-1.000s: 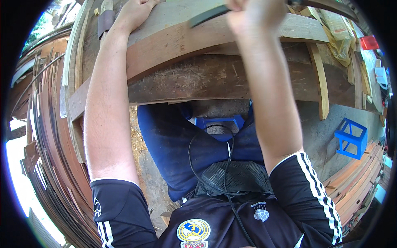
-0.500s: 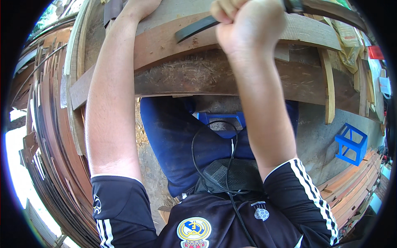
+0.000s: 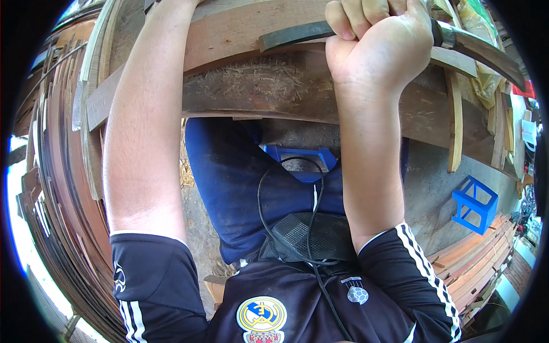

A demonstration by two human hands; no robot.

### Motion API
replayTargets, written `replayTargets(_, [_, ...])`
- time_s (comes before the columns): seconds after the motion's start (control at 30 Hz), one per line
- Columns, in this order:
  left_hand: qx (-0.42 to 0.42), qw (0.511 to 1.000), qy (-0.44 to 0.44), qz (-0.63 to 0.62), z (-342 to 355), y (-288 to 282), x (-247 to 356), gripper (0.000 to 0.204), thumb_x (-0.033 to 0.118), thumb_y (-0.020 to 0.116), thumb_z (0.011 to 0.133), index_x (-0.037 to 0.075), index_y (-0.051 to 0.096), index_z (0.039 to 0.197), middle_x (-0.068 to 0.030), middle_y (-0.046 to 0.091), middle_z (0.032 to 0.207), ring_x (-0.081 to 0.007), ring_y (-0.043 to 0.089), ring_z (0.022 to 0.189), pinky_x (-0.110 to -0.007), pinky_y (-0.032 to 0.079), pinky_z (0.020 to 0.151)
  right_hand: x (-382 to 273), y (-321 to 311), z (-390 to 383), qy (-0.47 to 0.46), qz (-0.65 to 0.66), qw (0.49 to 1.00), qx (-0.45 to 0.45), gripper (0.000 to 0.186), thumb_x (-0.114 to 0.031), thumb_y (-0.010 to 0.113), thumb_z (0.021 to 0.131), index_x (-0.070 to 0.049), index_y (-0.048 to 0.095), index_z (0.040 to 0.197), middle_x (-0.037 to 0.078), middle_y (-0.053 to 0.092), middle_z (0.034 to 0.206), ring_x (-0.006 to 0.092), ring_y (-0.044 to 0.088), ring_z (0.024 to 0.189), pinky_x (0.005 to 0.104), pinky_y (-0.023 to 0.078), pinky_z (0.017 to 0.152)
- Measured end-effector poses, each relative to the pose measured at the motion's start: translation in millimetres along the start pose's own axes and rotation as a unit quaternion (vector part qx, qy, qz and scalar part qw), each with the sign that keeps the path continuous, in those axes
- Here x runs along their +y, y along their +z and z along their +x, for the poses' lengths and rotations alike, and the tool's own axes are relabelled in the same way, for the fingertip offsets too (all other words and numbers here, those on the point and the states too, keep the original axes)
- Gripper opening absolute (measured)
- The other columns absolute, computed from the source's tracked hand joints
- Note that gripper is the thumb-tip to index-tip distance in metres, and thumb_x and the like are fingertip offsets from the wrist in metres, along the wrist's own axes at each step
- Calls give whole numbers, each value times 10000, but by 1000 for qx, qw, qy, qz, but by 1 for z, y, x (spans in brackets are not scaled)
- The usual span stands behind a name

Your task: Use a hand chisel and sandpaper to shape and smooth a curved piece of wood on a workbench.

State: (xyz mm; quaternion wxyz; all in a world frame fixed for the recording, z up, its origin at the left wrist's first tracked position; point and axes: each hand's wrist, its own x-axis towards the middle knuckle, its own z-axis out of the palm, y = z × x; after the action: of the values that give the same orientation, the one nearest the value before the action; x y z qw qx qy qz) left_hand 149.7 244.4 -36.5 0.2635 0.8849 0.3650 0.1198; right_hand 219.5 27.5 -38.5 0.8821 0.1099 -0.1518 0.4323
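My right hand (image 3: 377,40) is closed round a long, curved, dark tool (image 3: 291,36) with a metal band and a brown, curved part beyond the hand. The tool's left end lies over a pale, curved wooden plank (image 3: 229,37) on the workbench. My left hand (image 3: 191,3) is at the top edge beside a small dark object, mostly cut off; its fingers are hidden. Below the plank is a rough, darker board (image 3: 257,91) along the bench front.
Stacked planks (image 3: 51,200) line the left side, with more timber (image 3: 469,263) at lower right. A blue plastic stool (image 3: 474,203) stands at right, another blue one (image 3: 326,157) between my legs. Yellowish plastic sheeting (image 3: 486,80) hangs at the bench's right end.
My right hand and the curved tool have moved rightward along the plank. The bench sits higher in the view, and my left hand has slipped mostly past the top edge.
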Motion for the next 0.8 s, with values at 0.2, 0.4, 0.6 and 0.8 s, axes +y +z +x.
replayTargets(0.2, [23, 998, 42, 36, 14, -3, -6, 444, 386, 534, 943, -18, 692, 1039, -236, 646, 1150, -335, 605, 1111, -382, 424, 976, -84, 11, 4, -146, -496, 847, 123, 352, -157, 261, 948, -165, 259, 596, -37, 191, 510, 105, 165, 414, 267, 174, 406])
replayTargets(0.4, [31, 996, 66, 43, 16, 5, -16, 422, 392, 547, 928, 12, 722, 982, -223, 641, 1168, -347, 590, 1137, -389, 418, 990, -17, 11, -2, -86, -474, 873, 83, 430, -221, 212, 1003, -162, 258, 579, -32, 167, 505, 106, 144, 431, 296, 165, 416])
replayTargets(0.6, [37, 997, 62, -10, 12, 3, -28, 423, 392, 543, 926, 9, 724, 944, -221, 654, 1132, -360, 591, 1129, -404, 427, 974, 15, 17, 0, -66, -476, 868, 124, 442, -280, 233, 1033, -148, 285, 615, -29, 174, 507, 112, 137, 433, 299, 160, 429])
replayTargets(0.8, [10, 999, 22, 34, 26, 4, -4, 463, 423, 537, 919, -1, 723, 931, -245, 653, 1103, -370, 595, 1109, -405, 439, 965, -101, 11, 14, -150, -418, 886, 132, 433, -296, 176, 1011, -165, 231, 601, -30, 176, 505, 106, 161, 426, 274, 150, 393])
